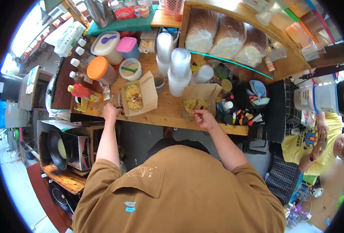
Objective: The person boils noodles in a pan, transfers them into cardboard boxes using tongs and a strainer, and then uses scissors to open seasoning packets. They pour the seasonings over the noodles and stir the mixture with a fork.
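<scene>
My left hand (110, 111) is at the table's front edge, its fingers closed at the dark handle of a knife (119, 98). Just right of it stands an open cardboard food box (149, 91) holding yellow noodles (134, 97) with a reddish-brown topping. My right hand (205, 119) is pinched over a second open cardboard box (203, 90), its fingertips at the noodles (189, 105) and some brown pieces. What is between those fingertips is too small to make out.
Stacked plastic cups (180, 72), an orange-lidded jar (101, 70) and a white tub (131, 69) stand behind the boxes. Bagged bread (228, 39) fills a shelf. A frying pan (58, 149) is at lower left. Another person in a yellow shirt (317, 145) is at right.
</scene>
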A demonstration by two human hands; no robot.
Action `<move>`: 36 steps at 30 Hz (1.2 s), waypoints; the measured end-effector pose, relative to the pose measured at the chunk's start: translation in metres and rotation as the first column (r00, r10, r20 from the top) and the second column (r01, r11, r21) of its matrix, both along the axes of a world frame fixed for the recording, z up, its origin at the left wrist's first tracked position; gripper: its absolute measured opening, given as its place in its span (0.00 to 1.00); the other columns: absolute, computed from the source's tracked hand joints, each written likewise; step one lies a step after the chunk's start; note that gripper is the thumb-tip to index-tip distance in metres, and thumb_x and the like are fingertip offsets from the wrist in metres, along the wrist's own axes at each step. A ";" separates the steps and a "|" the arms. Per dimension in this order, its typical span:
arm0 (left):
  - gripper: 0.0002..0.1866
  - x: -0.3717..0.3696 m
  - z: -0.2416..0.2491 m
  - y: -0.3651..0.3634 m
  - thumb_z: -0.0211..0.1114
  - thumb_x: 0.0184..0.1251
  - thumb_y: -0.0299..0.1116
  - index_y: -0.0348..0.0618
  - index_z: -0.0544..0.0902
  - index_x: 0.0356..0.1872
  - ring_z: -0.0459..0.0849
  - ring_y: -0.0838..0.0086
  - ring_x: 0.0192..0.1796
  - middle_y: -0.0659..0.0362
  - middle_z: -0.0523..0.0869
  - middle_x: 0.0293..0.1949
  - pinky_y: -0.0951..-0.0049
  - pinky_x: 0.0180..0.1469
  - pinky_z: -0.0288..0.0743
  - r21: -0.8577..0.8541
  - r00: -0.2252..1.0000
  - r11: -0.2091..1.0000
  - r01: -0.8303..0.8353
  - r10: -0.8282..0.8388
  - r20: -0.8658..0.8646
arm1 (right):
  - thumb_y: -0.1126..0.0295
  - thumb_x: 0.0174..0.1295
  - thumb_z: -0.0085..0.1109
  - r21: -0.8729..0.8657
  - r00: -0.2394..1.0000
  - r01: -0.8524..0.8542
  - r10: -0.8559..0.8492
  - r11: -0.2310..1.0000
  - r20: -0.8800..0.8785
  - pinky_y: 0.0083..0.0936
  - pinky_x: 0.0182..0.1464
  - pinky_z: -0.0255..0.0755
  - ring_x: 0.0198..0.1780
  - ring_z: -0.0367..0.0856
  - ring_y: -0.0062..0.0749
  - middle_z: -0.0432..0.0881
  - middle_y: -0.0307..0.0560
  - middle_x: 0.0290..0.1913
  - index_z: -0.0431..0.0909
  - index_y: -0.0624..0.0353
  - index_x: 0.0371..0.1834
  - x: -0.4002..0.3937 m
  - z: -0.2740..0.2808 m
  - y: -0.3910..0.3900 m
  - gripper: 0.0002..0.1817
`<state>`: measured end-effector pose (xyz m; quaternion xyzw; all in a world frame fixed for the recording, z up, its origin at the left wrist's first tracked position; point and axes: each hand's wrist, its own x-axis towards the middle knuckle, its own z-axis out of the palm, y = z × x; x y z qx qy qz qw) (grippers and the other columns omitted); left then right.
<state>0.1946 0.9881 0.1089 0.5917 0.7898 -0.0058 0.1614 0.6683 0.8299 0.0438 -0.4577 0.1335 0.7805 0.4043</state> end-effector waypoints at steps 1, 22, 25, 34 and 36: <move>0.20 0.000 0.011 -0.002 0.81 0.44 0.42 0.38 0.87 0.33 0.89 0.52 0.41 0.47 0.89 0.34 0.54 0.46 0.83 -0.022 1.000 1.000 0.021 -0.021 -0.014 | 0.72 0.65 0.61 -0.064 0.989 0.114 -0.107 0.991 0.098 0.14 0.20 0.68 0.25 0.76 0.19 0.81 0.40 0.30 0.80 0.63 0.38 -0.003 -0.001 -0.001 0.05; 0.24 0.315 -0.019 -0.099 0.59 0.69 0.49 0.34 0.88 0.35 0.89 0.48 0.43 0.42 0.89 0.36 0.52 0.46 0.81 -0.084 0.730 0.913 0.399 -0.260 0.633 | 0.65 0.71 0.50 -0.049 0.995 -0.091 0.093 0.995 0.040 0.15 0.09 0.57 0.10 0.61 0.17 0.70 0.34 0.16 0.74 0.51 0.27 -0.009 0.010 0.009 0.12; 0.15 0.313 0.019 -0.094 0.63 0.62 0.40 0.37 0.88 0.32 0.90 0.51 0.40 0.42 0.89 0.35 0.53 0.41 0.83 -0.001 0.699 0.782 0.624 -0.557 0.448 | 0.64 0.71 0.48 -0.041 0.993 -0.097 0.099 0.994 0.065 0.16 0.09 0.59 0.11 0.65 0.19 0.73 0.34 0.17 0.77 0.52 0.31 -0.021 0.044 0.009 0.11; 0.15 0.312 0.009 -0.089 0.71 0.53 0.42 0.38 0.89 0.28 0.89 0.49 0.35 0.46 0.88 0.30 0.53 0.40 0.83 -0.001 0.658 0.682 0.731 -0.705 0.263 | 0.63 0.67 0.57 0.015 0.975 -0.043 0.038 0.999 0.219 0.18 0.15 0.43 0.13 0.52 0.16 0.63 0.30 0.16 0.69 0.49 0.21 -0.039 0.035 -0.003 0.15; 0.14 0.308 0.017 -0.091 0.69 0.56 0.42 0.38 0.89 0.29 0.89 0.49 0.37 0.44 0.88 0.31 0.53 0.41 0.83 0.007 0.642 0.653 0.757 -0.746 0.174 | 0.65 0.66 0.57 0.041 0.941 -0.068 0.050 0.997 0.336 0.19 0.15 0.46 0.14 0.55 0.16 0.65 0.30 0.18 0.71 0.50 0.22 -0.044 0.037 -0.007 0.13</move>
